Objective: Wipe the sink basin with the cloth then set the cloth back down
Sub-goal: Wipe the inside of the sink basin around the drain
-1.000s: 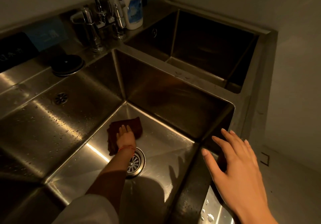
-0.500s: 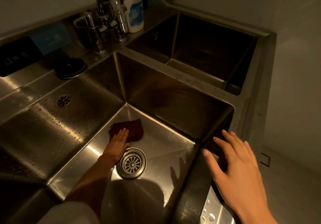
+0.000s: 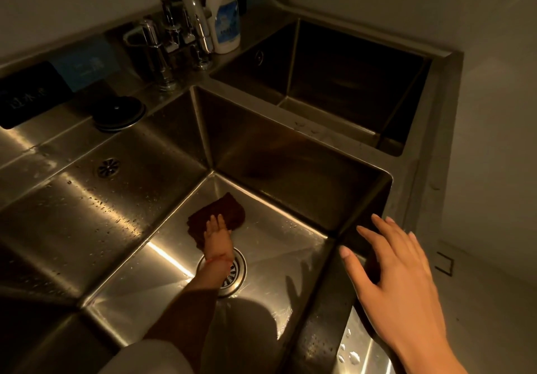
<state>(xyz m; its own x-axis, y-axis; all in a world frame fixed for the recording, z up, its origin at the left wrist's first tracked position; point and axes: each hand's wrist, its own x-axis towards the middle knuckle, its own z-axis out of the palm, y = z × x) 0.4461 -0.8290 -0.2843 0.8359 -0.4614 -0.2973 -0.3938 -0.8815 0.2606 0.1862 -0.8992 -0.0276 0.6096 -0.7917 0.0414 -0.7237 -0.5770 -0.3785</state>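
A dark reddish-brown cloth [image 3: 225, 211] lies on the floor of the steel sink basin [image 3: 290, 251], near its far corner. My left hand [image 3: 217, 235] reaches down into the basin and presses flat on the near part of the cloth, fingers on top of it. The round drain strainer [image 3: 234, 272] sits just behind my left wrist, partly hidden by the forearm. My right hand [image 3: 398, 269] hovers with fingers spread over the basin's right rim, holding nothing.
A second, darker basin [image 3: 348, 83] lies behind the divider. Chrome taps [image 3: 177, 33] and a white spray bottle [image 3: 223, 16] stand at the back ledge. A black round lid [image 3: 119, 112] and a small overflow grille [image 3: 108, 167] are on the left side.
My left hand has slid the cloth a little to the right and forward across the basin floor, now covering part of the drain with the wrist. The right hand has stayed in place.
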